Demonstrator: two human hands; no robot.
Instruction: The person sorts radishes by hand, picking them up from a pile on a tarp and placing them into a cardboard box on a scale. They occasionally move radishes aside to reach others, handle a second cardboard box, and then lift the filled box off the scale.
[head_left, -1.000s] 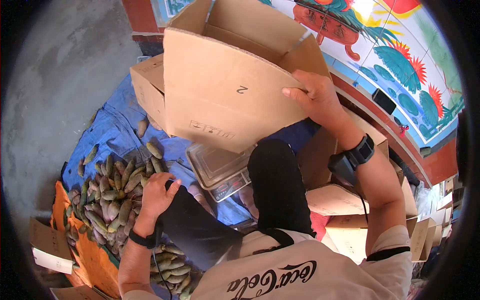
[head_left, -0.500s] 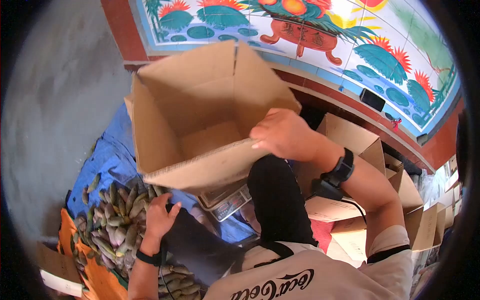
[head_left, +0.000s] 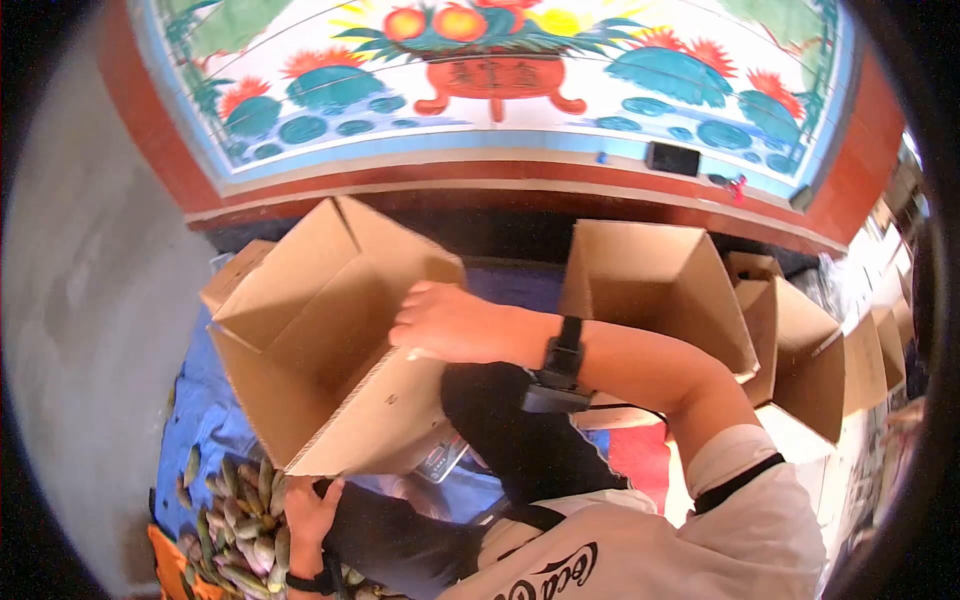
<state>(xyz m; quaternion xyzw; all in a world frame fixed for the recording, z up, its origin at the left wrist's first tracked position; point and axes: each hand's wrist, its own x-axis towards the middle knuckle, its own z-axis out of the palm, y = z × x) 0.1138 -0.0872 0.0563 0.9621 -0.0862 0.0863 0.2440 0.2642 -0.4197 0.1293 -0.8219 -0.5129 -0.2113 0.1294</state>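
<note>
Brown corrugated cardboard forms the open cardboard box (head_left: 395, 415), which serves as the landmark in this head view. It stands tilted in front of the person, its mouth facing up toward the camera and a small printed mark on its near wall. The right hand (head_left: 440, 322) is at its right side, fingers clamped over the upper rim. The left hand (head_left: 311, 515) is just below its lowest corner, beside a black-trousered knee (head_left: 395, 532), with the thumb apart; the other fingers are partly hidden, so I cannot tell whether they grip anything or touch the corner.

Just under the box's near wall, the panel of a digital scale (head_left: 442, 456) shows; whether the box rests on the scale is hidden. Below and left of the box lies a heap of elongated green-and-purple vegetables (head_left: 240, 530), on a blue tarpaulin (head_left: 205, 420), with an orange sheet (head_left: 168, 560) at its outer edge. Behind the box's left side is another carton (head_left: 238, 272). To its right stand an open carton (head_left: 640, 262) and, farther off, more cartons (head_left: 808, 345); a red cloth (head_left: 640, 465) is nearer the person. Beyond the box rises a lotus-painted tile mural (head_left: 335, 88), with a black phone (head_left: 673, 159) at its lower border
</note>
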